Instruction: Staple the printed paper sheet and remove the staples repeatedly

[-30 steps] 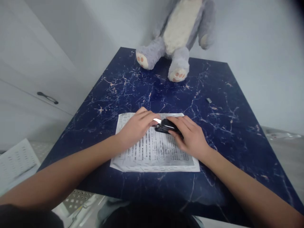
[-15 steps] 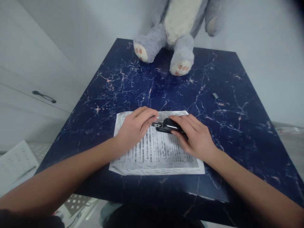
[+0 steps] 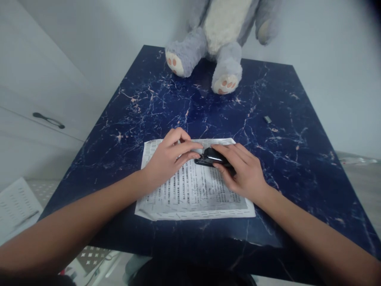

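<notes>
A black stapler (image 3: 212,156) lies across the printed paper (image 3: 202,194), its front end pointing left. My right hand (image 3: 242,167) is closed around its rear part, fingers over the top and thumb along the near side. My left hand (image 3: 171,161) is at the stapler's front end, its index finger and thumb drawn close together in a pinch and partly covering the tip. Whatever lies between those fingertips is too small to make out.
A plush toy (image 3: 228,75) sits at the back of the dark blue marbled table (image 3: 149,115). A small grey block (image 3: 267,119) lies to the right. Another printed sheet (image 3: 19,204) is low at the left, below a cabinet handle (image 3: 48,120).
My left hand has moved slightly right, its fingertips now at the stapler's front end, and its other fingers have curled up. My right hand keeps its hold on the stapler.
</notes>
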The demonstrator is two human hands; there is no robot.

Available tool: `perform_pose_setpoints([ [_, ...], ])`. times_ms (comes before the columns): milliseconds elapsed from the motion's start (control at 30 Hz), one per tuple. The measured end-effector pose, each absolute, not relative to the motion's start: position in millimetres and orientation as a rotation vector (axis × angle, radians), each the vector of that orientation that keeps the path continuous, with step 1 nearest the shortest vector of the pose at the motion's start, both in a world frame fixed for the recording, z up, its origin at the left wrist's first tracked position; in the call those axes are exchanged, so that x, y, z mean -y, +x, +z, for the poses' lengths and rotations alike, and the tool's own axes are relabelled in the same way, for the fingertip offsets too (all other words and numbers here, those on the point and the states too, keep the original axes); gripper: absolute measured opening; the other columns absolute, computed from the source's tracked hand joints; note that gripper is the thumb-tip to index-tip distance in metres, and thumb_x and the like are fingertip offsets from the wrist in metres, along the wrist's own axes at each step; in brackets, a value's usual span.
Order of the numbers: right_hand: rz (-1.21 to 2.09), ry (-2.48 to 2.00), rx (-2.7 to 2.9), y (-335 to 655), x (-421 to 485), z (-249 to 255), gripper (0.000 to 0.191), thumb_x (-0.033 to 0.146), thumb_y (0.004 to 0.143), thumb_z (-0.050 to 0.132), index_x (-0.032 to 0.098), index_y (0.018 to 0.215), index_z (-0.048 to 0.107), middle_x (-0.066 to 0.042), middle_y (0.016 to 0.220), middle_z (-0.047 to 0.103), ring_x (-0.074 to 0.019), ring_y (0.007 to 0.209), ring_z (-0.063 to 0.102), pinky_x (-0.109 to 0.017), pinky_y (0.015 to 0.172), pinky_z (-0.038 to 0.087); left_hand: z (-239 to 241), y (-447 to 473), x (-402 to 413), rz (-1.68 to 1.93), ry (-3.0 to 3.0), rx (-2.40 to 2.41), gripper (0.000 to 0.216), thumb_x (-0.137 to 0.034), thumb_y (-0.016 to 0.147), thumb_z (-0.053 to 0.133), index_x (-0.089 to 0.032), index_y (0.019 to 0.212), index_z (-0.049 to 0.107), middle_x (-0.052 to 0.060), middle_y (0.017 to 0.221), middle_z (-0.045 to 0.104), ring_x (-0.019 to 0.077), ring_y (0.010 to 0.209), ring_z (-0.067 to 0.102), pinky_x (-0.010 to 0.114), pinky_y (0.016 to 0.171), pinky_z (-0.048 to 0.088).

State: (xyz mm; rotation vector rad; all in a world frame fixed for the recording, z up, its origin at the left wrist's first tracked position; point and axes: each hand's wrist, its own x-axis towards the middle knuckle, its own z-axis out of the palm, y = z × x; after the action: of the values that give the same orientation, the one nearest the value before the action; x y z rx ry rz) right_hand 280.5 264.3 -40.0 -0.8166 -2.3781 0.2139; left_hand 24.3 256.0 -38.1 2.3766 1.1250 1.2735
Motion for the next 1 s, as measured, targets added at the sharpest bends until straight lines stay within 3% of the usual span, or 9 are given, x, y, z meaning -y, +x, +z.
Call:
perform_pose_setpoints([
  [100, 0.171, -0.843, 2.363, 277.9, -261.9, -41.6, 0.042, 0.023, 0.098, 0.060, 0.018, 0.139, 0.056, -0.008, 0.106, 0.070, -0.0236, 0.088, 0.060, -0.039, 0.079, 0.052, -35.6, 24.5, -254.8, 1.243, 2.343, -1.134, 0.015, -0.029, 0.095, 0.072, -0.023, 0.109, 0.073, 0.003, 0.093, 0.063, 0.0160, 0.085, 0.060, 0.031, 0.076, 0.051],
  [333, 0.122, -0.880, 2.378, 276.3, -257.9, -41.2, 0.039, 0.021, 0.098, 0.060, 0.016, 0.137, 0.056, -0.010, 0.106, 0.070, -0.0242, 0.089, 0.059, -0.039, 0.078, 0.051, -31.7, 25.4, -251.9, 1.079, 2.126, -1.250, 0.013, -0.023, 0.087, 0.082, -0.022, 0.095, 0.072, -0.002, 0.090, 0.075, 0.0143, 0.082, 0.066, 0.031, 0.081, 0.050],
  [533, 0.210, -0.885, 2.366, 277.3, -260.2, -39.2, 0.037, 0.023, 0.098, 0.060, 0.017, 0.134, 0.057, -0.008, 0.103, 0.069, -0.0227, 0.084, 0.058, -0.037, 0.075, 0.049, -36.8, 27.7, -254.0, 0.963, 1.955, -1.277, 0.015, -0.026, 0.082, 0.086, -0.024, 0.093, 0.076, 0.000, 0.096, 0.077, 0.0194, 0.095, 0.067, 0.036, 0.087, 0.052],
  [1000, 0.238, -0.895, 2.371, 277.4, -260.8, -37.0, 0.037, 0.023, 0.099, 0.058, 0.021, 0.135, 0.056, -0.008, 0.101, 0.069, -0.0235, 0.084, 0.059, -0.039, 0.074, 0.050, -36.2, 29.0, -254.0, 0.955, 2.021, -1.311, 0.013, -0.028, 0.087, 0.082, -0.023, 0.092, 0.071, 0.000, 0.089, 0.074, 0.0174, 0.085, 0.062, 0.033, 0.076, 0.048],
])
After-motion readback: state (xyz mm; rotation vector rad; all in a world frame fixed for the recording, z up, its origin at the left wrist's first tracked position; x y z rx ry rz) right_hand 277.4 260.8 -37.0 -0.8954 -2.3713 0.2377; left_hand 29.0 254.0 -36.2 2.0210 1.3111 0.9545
